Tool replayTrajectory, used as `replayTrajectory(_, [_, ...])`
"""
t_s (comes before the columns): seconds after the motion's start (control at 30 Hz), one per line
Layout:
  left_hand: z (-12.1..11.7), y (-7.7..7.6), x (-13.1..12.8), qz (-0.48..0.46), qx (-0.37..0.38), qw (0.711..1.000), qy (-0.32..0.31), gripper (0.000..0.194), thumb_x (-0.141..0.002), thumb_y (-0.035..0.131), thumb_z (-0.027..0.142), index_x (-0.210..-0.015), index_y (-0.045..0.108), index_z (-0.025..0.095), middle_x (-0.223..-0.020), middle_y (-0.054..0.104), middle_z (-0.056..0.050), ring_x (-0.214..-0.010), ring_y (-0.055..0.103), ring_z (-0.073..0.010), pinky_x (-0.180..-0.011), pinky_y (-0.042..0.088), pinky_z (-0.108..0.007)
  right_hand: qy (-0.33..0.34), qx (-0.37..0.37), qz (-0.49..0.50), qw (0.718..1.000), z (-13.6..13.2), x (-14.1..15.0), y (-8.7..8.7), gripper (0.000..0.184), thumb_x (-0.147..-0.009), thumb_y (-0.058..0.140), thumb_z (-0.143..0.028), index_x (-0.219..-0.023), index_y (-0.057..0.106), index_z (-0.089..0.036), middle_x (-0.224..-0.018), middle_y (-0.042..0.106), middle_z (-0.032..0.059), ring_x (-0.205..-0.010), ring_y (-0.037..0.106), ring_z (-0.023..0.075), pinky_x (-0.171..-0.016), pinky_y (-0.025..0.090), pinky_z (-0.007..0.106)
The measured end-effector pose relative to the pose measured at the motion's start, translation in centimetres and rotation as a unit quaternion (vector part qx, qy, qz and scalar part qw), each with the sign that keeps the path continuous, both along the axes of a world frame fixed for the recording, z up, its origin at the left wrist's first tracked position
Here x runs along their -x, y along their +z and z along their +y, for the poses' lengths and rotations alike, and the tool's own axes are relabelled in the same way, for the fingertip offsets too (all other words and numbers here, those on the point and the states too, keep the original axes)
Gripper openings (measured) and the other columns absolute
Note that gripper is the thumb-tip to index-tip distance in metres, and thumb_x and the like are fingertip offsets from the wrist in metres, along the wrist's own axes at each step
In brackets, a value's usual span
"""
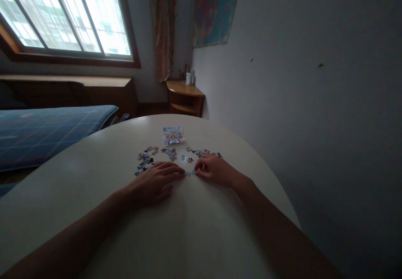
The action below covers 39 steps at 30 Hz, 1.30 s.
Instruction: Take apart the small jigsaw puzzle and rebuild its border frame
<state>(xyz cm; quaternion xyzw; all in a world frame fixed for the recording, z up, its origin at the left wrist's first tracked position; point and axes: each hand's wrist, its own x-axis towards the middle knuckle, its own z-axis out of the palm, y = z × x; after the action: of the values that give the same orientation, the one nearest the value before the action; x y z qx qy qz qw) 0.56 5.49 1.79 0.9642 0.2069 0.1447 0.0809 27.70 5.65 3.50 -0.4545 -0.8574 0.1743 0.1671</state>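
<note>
Small jigsaw pieces (147,158) lie scattered in a loose ring on a round white table (94,161). My left hand (154,183) lies flat on the table, fingers stretched out toward a few joined pieces (189,173) between my hands. My right hand (214,170) rests just right of those pieces, fingers curled and pinching at them. A small printed picture card (172,135) lies beyond the pieces, farther from me.
A grey wall runs close along the table's right side. A bed with a blue plaid cover (47,132) is on the left. A wooden corner shelf (184,96) stands below a curtain and a window at the back.
</note>
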Motion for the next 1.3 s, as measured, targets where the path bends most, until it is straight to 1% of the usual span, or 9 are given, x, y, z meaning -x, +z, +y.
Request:
replayTrajectory(0.17, [-0.23,0.29,-0.2,0.012,0.013,1.0,0.017,0.06,-0.082,0.055,0.015,-0.14,0.048,0.029,-0.14,0.056,-0.005,-0.128,0.051,-0.0281,-0.109,0.041,-0.048,-0.014,0.005,0.0,1.0,-0.21,0.43,0.22,0.013,-0.081,0.07,-0.021,-0.093,0.074,-0.017,-0.092,0.065,0.0062,-0.083,0.058,0.016,-0.078,0.043,0.027])
replayTrajectory(0.33, [-0.59,0.62,-0.49,0.013,0.019,0.999,0.025,0.061,-0.082,0.056,0.016,-0.14,0.048,0.029,-0.139,0.056,-0.005,-0.127,0.051,-0.0286,-0.107,0.042,-0.046,-0.011,0.015,-0.007,1.0,-0.11,0.65,0.21,0.013,-0.081,0.069,-0.019,-0.092,0.075,-0.018,-0.093,0.065,0.0066,-0.084,0.058,0.0164,-0.081,0.044,0.028])
replayTrajectory(0.53, [-0.69,0.74,-0.58,0.023,0.014,0.999,0.028,0.057,-0.083,0.056,0.017,-0.139,0.048,0.028,-0.138,0.056,-0.006,-0.127,0.051,-0.029,-0.107,0.042,-0.048,0.001,0.01,-0.01,1.0,-0.12,0.58,0.17,0.013,-0.081,0.069,-0.02,-0.092,0.074,-0.017,-0.093,0.065,0.0075,-0.09,0.058,0.0182,-0.084,0.043,0.029])
replayTrajectory(0.7, [-0.6,0.65,-0.52,0.021,0.014,0.999,0.022,0.058,-0.083,0.056,0.017,-0.14,0.047,0.028,-0.138,0.056,-0.006,-0.126,0.051,-0.029,-0.107,0.042,-0.048,-0.004,0.004,-0.005,1.0,-0.34,0.73,0.23,0.013,-0.081,0.067,-0.018,-0.093,0.073,-0.016,-0.091,0.064,0.0068,-0.083,0.057,0.0164,-0.078,0.043,0.027])
replayTrajectory(0.8, [-0.61,0.61,-0.52,0.015,0.011,1.0,0.019,0.059,-0.082,0.056,0.017,-0.14,0.048,0.028,-0.138,0.056,-0.006,-0.127,0.051,-0.029,-0.107,0.042,-0.047,-0.008,-0.006,-0.004,1.0,-0.39,0.82,0.19,0.013,-0.081,0.066,-0.018,-0.092,0.073,-0.017,-0.091,0.065,0.0068,-0.083,0.058,0.0168,-0.08,0.043,0.028])
replayTrajectory(0.97, [-0.68,0.74,-0.57,0.017,0.012,1.0,0.02,0.059,-0.082,0.055,0.016,-0.14,0.047,0.029,-0.138,0.056,-0.006,-0.126,0.051,-0.0289,-0.107,0.042,-0.046,0.014,-0.015,0.002,1.0,-0.18,0.63,-0.06,0.013,-0.081,0.066,-0.018,-0.092,0.073,-0.017,-0.093,0.065,0.0066,-0.086,0.058,0.017,-0.084,0.043,0.03])
replayTrajectory(1.13, [-0.69,0.72,-0.52,0.041,0.013,0.999,0.021,0.059,-0.085,0.054,0.017,-0.142,0.044,0.027,-0.142,0.053,-0.006,-0.129,0.048,-0.0294,-0.109,0.04,-0.048,0.014,-0.011,0.0,1.0,0.04,0.58,-0.25,0.014,-0.081,0.067,-0.018,-0.093,0.073,-0.017,-0.092,0.065,0.0065,-0.085,0.058,0.0171,-0.084,0.043,0.03])
replayTrajectory(1.3, [-0.66,0.67,-0.44,0.052,0.008,0.998,0.03,0.059,-0.086,0.053,0.018,-0.143,0.043,0.028,-0.143,0.052,-0.006,-0.131,0.046,-0.0298,-0.109,0.04,-0.049,0.01,-0.013,0.0,1.0,-0.14,0.73,-0.04,0.014,-0.081,0.067,-0.019,-0.093,0.073,-0.018,-0.094,0.065,0.0066,-0.085,0.058,0.017,-0.083,0.043,0.03])
